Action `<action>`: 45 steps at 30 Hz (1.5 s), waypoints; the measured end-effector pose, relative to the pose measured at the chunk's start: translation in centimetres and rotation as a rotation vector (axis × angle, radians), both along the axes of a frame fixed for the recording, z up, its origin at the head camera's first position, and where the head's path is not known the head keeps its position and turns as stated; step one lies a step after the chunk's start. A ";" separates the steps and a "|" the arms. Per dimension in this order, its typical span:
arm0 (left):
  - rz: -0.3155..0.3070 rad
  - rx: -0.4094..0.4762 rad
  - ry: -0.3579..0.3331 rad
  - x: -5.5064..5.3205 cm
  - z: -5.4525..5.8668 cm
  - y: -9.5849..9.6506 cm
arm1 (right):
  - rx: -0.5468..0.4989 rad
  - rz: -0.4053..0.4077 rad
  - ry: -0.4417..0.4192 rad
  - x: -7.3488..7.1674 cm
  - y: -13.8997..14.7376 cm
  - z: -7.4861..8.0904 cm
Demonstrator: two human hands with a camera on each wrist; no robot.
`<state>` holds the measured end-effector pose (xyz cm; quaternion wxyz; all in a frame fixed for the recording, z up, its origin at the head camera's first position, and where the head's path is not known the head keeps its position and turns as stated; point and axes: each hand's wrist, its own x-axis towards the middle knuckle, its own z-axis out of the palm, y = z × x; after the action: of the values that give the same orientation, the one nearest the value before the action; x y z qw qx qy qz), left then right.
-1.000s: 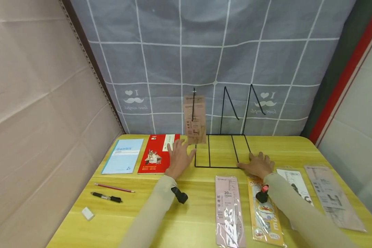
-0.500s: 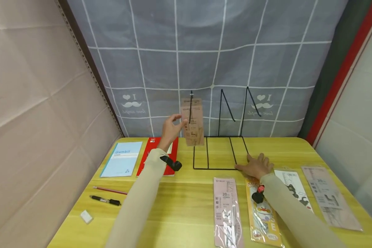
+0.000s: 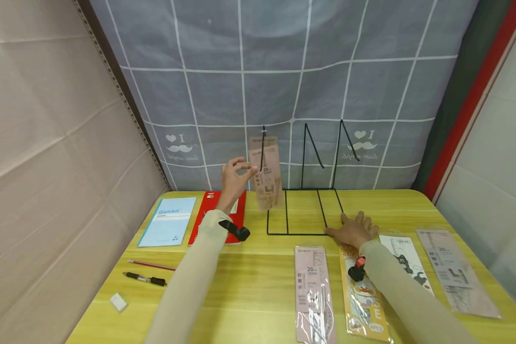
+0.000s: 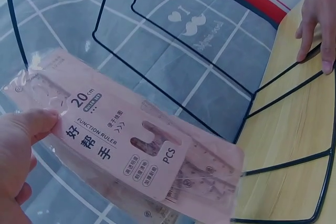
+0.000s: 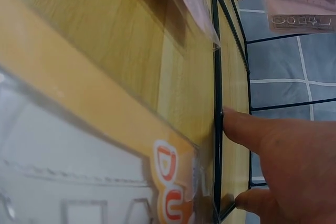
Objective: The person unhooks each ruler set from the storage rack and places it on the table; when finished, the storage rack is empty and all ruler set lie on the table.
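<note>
The wood-topped table [image 3: 249, 298] carries a black wire rack [image 3: 298, 234], its base flat and its three bent hooks rising before the grey cloth [image 3: 221, 95]; on the leftmost hook hangs a pink ruler pack [image 3: 271, 184], slightly aslant, with what looks like a second one behind it; the step in hand appears to be settling or shifting that pack on its hook, though which of the two I cannot tell; the next move seems to call for guiding the thin sleeve gently along the wire by its edge, with the base held against tipping; the left hand [image 3: 234, 177] reaches forward and up, pinching the pack's left edge, thumb [image 4: 46, 121] on the front face, other fingers partly hidden behind; the right hand [image 3: 353, 231] grasps no pack, its fingers spread and resting at the base's front right corner, thumb touching the front bar.
</note>
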<state>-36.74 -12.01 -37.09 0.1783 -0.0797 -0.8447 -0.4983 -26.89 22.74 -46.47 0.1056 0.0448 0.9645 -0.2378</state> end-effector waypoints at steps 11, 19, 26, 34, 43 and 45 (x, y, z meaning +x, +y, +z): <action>-0.029 0.041 -0.092 3.6 0.7 -0.4 | -0.009 0.005 0.008 0.1 -0.1 0.1; -0.046 0.019 -0.094 6.8 0.7 -0.7 | 0.014 0.013 0.002 0.0 0.1 0.1; -0.048 0.023 -0.083 9.6 1.0 -0.7 | 0.011 0.017 -0.009 -0.1 -0.1 0.3; -0.061 0.039 -0.041 11.9 0.7 -0.4 | 0.018 0.018 -0.007 -0.1 0.3 0.2; -0.098 0.040 -0.003 14.3 1.2 -0.8 | 0.018 0.034 0.007 -0.1 0.1 0.3; -0.109 0.034 -0.019 15.2 1.2 -1.0 | 0.018 0.034 0.008 -0.1 0.1 0.3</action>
<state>-21.57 -12.98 -35.85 0.1444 -0.1178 -0.8321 -0.5225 -27.03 22.83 -46.15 0.1053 0.0284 0.9677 -0.2273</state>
